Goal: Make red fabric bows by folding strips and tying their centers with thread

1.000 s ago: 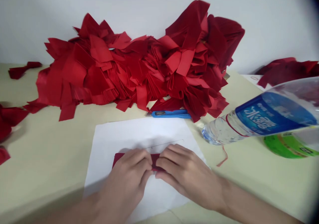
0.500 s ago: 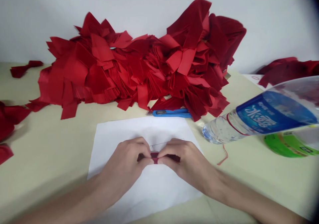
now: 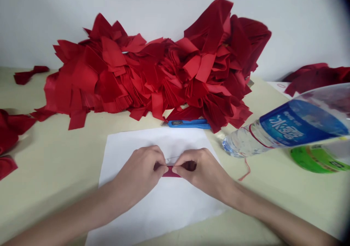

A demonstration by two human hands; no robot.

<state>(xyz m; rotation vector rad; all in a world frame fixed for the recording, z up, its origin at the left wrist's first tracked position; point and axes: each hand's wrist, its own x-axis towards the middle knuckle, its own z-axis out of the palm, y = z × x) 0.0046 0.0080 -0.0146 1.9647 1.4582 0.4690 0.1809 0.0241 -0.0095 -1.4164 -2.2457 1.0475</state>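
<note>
A small piece of dark red velvety fabric (image 3: 171, 172) lies across the white sheet of paper (image 3: 158, 209), its ends hidden under my fingers. My left hand (image 3: 149, 166) pinches its upper edge between thumb and forefinger. Close beside it, my right hand (image 3: 198, 167) pinches the same edge, a narrow gap between the two thumbs. Just beyond the fingertips, a thin drawn line with small marks shows on the paper.
Behind the paper, a large heap of red fabric strips (image 3: 142, 74) leans near the wall. A blue utility knife (image 3: 188, 124) lies before it. To the right are a tilted clear bottle (image 3: 287, 125) with a blue label and a green-banded container (image 3: 311, 160). More red scraps (image 3: 9, 129) lie left.
Both hands have shifted slightly away from me, and the fabric's near edge now lies flatter on the paper. The pinching grip of each hand persists.
</note>
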